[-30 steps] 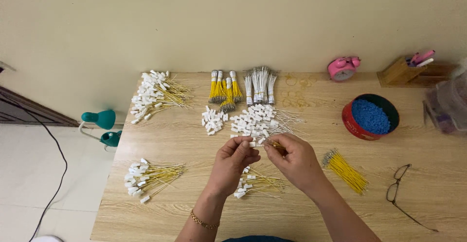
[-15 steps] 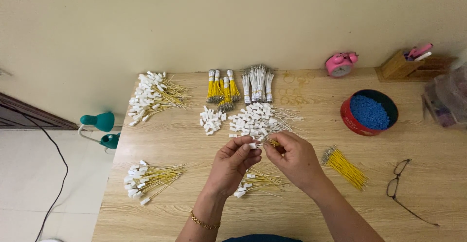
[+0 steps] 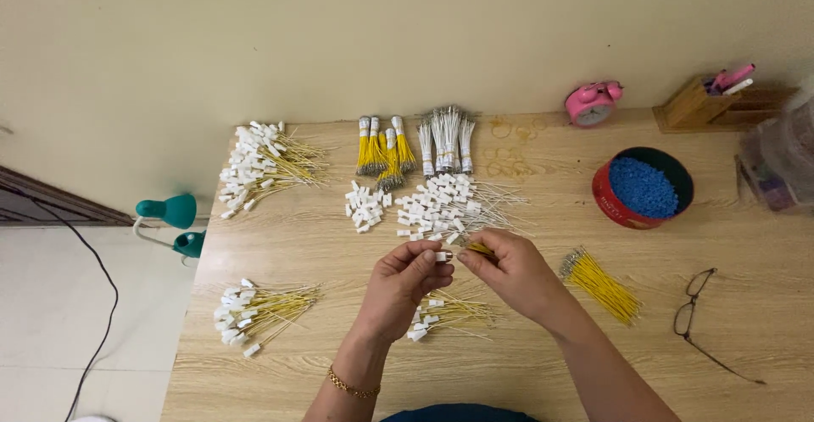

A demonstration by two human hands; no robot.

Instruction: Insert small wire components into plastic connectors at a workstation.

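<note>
Left hand: the left hand (image 3: 405, 282) is raised over the middle of the table, fingers curled, thumb and forefinger pinched on a small white cap (image 3: 443, 257).
Right hand: the right hand (image 3: 511, 271) faces it, just beside, fingertips closed on a thin yellow wire (image 3: 480, 249) whose end points at the cap.
Cap and wire: they meet between the two hands, above the table's centre; whether the wire is already inside the cap cannot be told.
Under the hands: a small pile of capped yellow wires (image 3: 445, 312) lies on the wood, just below the wrists.
Behind the hands: a heap of white-capped pale wires (image 3: 449, 206) lies just beyond the fingertips, with a little cluster of loose white caps (image 3: 365, 206) to its left.
Far edge: bundles of yellow wires (image 3: 383, 150) and bundles of white wires (image 3: 445, 138) lie side by side near the wall.
Left side: one capped pile (image 3: 263, 166) near the far left corner, another capped pile (image 3: 259, 312) near the front left edge.
Right side: a bare bundle of yellow wires (image 3: 602, 285) lies near the right hand; a red tin of blue beads (image 3: 642, 189) stands beyond it; glasses (image 3: 699, 312) lie farther right.
Back right: a pink alarm clock (image 3: 592, 104) and a wooden holder (image 3: 699, 104) stand by the wall.
Table: a pale wooden table (image 3: 314, 252) bears everything.
</note>
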